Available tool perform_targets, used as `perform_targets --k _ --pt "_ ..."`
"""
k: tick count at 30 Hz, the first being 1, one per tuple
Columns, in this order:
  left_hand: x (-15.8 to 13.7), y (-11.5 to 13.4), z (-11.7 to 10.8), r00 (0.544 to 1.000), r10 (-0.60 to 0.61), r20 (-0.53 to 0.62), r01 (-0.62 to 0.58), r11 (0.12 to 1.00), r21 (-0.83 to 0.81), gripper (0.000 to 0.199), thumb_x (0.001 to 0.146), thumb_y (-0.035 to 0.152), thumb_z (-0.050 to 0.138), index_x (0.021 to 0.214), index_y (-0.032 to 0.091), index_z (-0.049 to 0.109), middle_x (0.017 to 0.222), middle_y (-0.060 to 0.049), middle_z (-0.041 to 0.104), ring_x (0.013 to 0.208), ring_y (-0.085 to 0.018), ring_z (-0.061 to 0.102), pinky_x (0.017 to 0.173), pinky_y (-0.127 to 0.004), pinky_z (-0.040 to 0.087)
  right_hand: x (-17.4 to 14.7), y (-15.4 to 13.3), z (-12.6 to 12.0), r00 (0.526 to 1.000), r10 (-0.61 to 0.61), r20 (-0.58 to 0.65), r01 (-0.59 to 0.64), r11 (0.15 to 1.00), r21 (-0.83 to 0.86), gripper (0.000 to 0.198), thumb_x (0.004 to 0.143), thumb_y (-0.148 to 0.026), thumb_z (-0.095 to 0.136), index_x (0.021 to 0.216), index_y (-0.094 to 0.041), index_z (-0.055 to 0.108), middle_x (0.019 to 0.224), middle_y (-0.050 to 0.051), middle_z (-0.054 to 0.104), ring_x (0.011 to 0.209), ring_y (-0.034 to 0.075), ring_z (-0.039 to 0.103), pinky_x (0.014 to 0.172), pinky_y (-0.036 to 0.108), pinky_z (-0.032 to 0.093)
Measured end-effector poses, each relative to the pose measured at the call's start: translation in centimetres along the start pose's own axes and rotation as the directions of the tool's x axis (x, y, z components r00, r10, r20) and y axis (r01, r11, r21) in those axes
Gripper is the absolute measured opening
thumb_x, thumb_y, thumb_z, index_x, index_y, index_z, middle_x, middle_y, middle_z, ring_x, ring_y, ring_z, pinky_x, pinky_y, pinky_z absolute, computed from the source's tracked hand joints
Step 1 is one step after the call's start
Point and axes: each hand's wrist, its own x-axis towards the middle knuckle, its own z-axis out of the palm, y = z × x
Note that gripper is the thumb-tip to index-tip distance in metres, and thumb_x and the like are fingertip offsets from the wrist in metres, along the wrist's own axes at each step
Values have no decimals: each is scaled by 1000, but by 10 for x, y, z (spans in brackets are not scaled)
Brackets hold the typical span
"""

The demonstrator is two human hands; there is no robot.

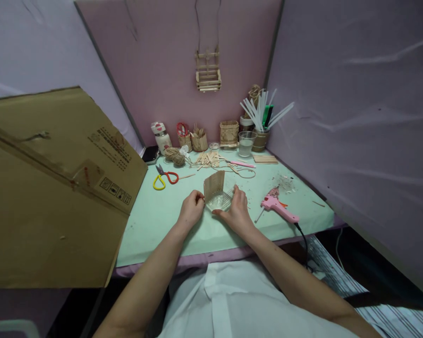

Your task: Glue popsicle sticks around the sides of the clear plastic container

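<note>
- Two hands on my feed. What's each got?
- Right hand (238, 206) holds the clear container (220, 202) from its right, thumb along the near side. Left hand (192, 206) has fingertips drawn together at the container's left side; I can't tell if they pinch anything.
- Container position?
- Between both hands, around mid-width on the green tabletop (144, 234). Brown panel (214, 184) stands upright at its far side, toward the left.
- Which step?
- My read: fitting that panel to the container wall. Near side looks bare. Can't tell if the panel is bonded.
- Next move calls for?
- I'd say left fingertips squaring the panel edge, right hand bracing. If it needs glue, the pink glue gun (279, 209) lies to the right, nozzle pointing near-left; right hand would have to let go first.
- Other tools?
- Scissors (164, 178) beyond the left hand, loose wood strips (207, 160) farther back. Neither touched.
</note>
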Motion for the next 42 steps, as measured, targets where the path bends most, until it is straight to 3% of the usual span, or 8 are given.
perform_targets --k 11,17,27,42 --pt "-1 4 -1 1000 -13 3 13 1000 3 9 77 17 49 81 20 56 72 1 62 67 -15 56 66 -26 41 0 -2 -1 1000 10 10 -10 1000 13 113 61 -44 85 147 -9 21 130 21 44 125 38 42 107 55 36" --pt "-6 17 -8 998 56 -38 -54 997 50 1 76 20 52 76 20 53 68 2 58 64 -14 53 64 -26 39 0 -2 -1 1000 2 13 -2 1000 -3 114 61 -44 85 147 -8 21 130 22 44 124 38 42 107 55 36" --pt "-8 14 -6 985 172 6 -168 954 247 13 85 26 48 73 21 53 69 0 59 62 -15 49 61 -27 34 0 -2 -3 1000 -4 31 4 1000 -3 112 63 -46 82 148 -10 18 131 21 44 125 38 43 106 56 37" --pt "-8 15 -8 983 181 42 -186 950 251 19 90 25 43 75 21 55 71 -1 61 66 -16 52 62 -27 35 0 -4 -6 998 11 57 -10 1000 -10 112 62 -45 84 147 -7 21 131 22 44 125 37 42 109 53 35"
